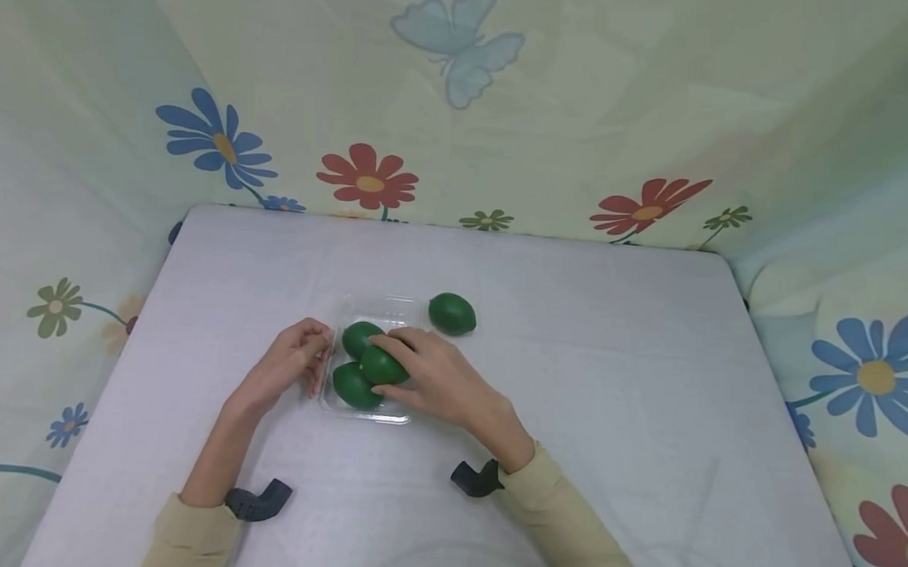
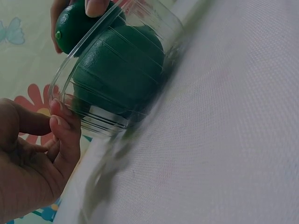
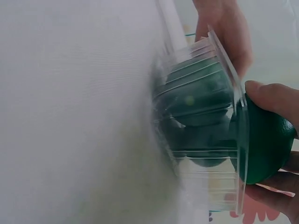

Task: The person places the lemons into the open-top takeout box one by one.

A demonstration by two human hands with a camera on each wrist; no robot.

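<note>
A clear plastic container (image 1: 387, 417) stands on the table with two green limes in it, one lime (image 1: 356, 386) nearer the person and one lime (image 1: 361, 337) behind it. My right hand (image 1: 444, 380) grips another lime (image 1: 383, 365), thumb on one side and fingers on the other. In the right wrist view this held lime (image 3: 266, 140) is at the container's rim, over the limes inside. My left hand (image 1: 295, 360) pinches the container's left rim; its fingertips (image 2: 60, 122) show against the clear wall in the left wrist view.
One more lime (image 1: 452, 314) lies on the white table (image 1: 577, 354), just right of the container's far end. Flowered cloth (image 1: 539, 147) hangs behind the table and at both sides. A black curved piece (image 1: 260, 500) sits at the left wrist, another black piece (image 1: 476, 479) at the right.
</note>
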